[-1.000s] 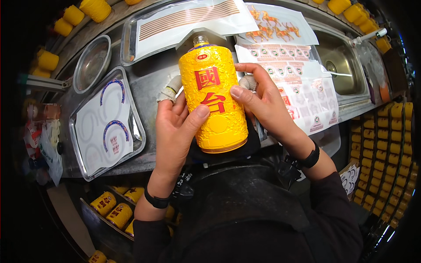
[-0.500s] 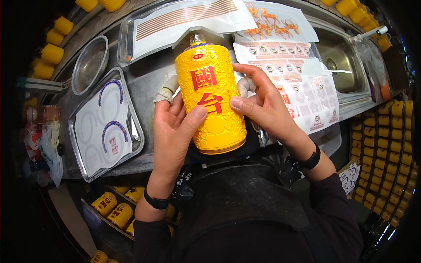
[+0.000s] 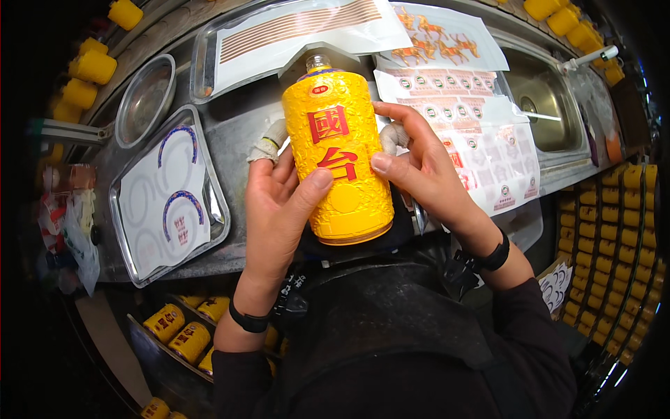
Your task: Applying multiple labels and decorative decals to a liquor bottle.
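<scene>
A yellow embossed bottle [image 3: 340, 202] with large red characters and a bare clear neck lies tilted before me, its neck pointing away. My left hand [image 3: 279, 202] is closed around its left side, thumb on the front face and a white-wrapped index finger at the edge. From the right, my right hand [image 3: 426, 164] grips it with the thumb on the front and another finger wrapped in white. The fingers behind the bottle are hidden. A grey angled rest [image 3: 289, 68] shows beyond the bottle's shoulder.
To the left are a metal tray [image 3: 222, 230] with a decal sheet [image 3: 143, 234] and a round metal bowl [image 3: 167, 77]. Striped sheets [image 3: 300, 28] and printed decal sheets [image 3: 502, 164] lie beyond and right. A sink [image 3: 551, 133] is far right; yellow bottles [image 3: 190, 342] fill a lower crate.
The bottle and both hands have shifted very slightly to the right in view, along with a small shift of the surroundings. The grip looks the same.
</scene>
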A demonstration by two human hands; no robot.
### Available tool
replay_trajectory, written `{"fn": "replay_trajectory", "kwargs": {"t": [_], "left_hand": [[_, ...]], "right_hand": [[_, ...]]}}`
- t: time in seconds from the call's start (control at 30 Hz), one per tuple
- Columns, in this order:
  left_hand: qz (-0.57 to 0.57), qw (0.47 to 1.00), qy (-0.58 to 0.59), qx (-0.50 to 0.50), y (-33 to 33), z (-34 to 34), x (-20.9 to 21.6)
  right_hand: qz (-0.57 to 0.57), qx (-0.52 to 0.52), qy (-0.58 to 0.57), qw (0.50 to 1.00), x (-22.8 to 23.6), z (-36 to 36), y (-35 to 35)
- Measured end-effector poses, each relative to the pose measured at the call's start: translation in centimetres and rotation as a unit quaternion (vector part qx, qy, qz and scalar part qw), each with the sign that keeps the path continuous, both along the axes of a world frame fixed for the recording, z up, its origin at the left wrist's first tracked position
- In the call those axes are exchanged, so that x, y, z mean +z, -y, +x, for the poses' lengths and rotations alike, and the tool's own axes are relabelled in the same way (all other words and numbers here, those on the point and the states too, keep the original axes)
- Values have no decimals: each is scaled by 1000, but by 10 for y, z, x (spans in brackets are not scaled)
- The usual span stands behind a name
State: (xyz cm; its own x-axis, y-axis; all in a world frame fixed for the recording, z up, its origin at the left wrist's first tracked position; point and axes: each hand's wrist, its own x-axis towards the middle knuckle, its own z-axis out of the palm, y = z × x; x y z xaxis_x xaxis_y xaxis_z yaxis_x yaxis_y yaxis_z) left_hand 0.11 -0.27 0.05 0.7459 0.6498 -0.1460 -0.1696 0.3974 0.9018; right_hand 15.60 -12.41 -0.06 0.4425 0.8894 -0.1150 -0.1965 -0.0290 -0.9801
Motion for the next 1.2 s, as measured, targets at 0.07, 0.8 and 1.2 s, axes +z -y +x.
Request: {"fn": "replay_trajectory", "kwargs": {"t": [0.07,0.8,1.2], "left_hand": [[-4,1000,-1,0,-1,-1,-1],[38,999,4,-34,2,-6,-11],[55,998,16,-22,4,-6,-7]], "right_hand": [[-59,15,10,998,12,0,1],[-10,-167,-283,944,-12,69,13],[93,35,464,880,64,2,-25]]}}
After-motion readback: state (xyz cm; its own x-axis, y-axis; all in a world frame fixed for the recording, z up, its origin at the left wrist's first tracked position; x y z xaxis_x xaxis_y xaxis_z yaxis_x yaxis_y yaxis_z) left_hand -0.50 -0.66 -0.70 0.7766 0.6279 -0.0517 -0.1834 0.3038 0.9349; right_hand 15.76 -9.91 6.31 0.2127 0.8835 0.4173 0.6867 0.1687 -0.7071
